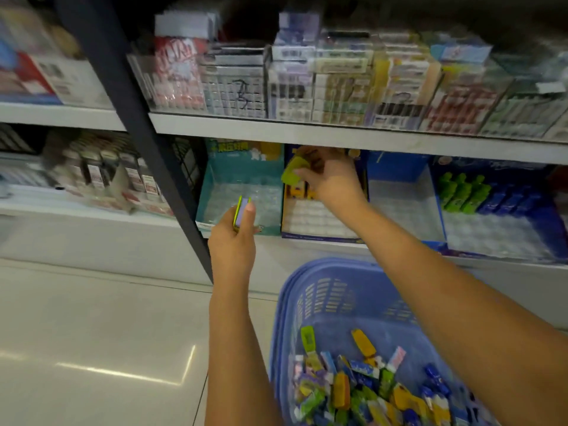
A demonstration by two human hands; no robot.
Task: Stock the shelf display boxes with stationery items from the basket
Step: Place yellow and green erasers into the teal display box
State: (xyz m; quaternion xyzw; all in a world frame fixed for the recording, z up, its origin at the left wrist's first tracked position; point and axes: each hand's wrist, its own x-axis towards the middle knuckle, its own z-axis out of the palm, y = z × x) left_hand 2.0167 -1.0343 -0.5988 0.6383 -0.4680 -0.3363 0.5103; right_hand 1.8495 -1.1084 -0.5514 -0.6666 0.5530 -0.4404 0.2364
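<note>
Placing step: the right hand pinches a green packet above the navy box. The left hand grips a purple-green packet just before the teal box. Next, I judge, each needs lowering and releasing.

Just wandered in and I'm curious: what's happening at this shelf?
A person is restocking a shop shelf from a blue basket holding many small stationery packs. The left hand holds a green and purple pack above the teal display box. The right hand grips a green pack over the dark blue box beside it. Neither pack has been set down yet.
</note>
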